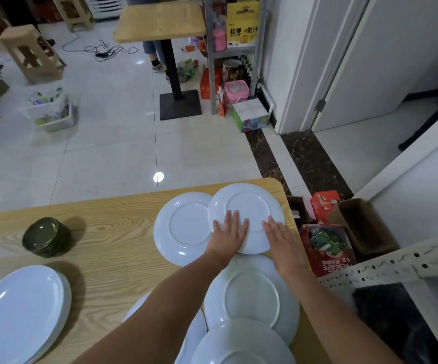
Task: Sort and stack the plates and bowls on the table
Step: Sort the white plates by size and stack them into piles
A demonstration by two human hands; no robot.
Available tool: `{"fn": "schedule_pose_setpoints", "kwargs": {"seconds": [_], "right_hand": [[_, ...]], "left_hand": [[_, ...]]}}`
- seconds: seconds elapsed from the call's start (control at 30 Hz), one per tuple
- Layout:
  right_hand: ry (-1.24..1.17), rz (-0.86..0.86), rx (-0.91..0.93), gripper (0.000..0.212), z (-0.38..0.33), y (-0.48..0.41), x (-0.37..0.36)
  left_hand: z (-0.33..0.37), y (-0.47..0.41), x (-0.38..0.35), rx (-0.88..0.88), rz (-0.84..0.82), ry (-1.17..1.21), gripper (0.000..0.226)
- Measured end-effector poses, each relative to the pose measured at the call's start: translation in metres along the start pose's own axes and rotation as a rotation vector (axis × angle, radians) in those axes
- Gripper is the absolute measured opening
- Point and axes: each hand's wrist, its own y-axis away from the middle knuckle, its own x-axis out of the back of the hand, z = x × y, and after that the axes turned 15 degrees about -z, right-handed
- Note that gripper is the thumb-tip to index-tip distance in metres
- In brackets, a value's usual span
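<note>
White plate (pixel 248 203) is lying at the far right corner of the table (pixel 107 232), overlapping a second plate (pixel 183 227). We are resting our left hand (pixel 229 233) and right hand (pixel 280 239) flat on it, fingers straight, slightly apart.

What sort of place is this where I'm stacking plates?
Likely a small eatery or its storeroom: a wooden pedestal table, plastic stools, a metal shelf rack of boxed drinks, and stacked white plates.
</note>
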Motion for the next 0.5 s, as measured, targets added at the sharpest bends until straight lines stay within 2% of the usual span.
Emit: {"fn": "schedule_pose_setpoints", "kwargs": {"seconds": [0.13, 0.27, 0.4, 0.5], "right_hand": [[-0.046, 0.083, -0.017, 0.083, 0.003, -0.006, -0.005], [-0.132, 0.173, -0.092, 0.075, 0.009, -0.014, 0.007], [-0.160, 0.325, -0.128, 0.049, 0.014, -0.019, 0.038], [-0.237, 0.469, -0.130, 0.025, 0.004, -0.018, 0.064]], "left_hand": [[-0.002, 0.003, 0.005, 0.054, 0.143, -0.022, 0.063], [-0.019, 0.008, 0.029, 0.058, 0.263, 0.007, 0.047], [-0.050, 0.020, 0.059, 0.082, 0.291, 0.060, 0.043], [-0.079, 0.024, 0.078, 0.085, 0.279, 0.343, 0.038]]}}
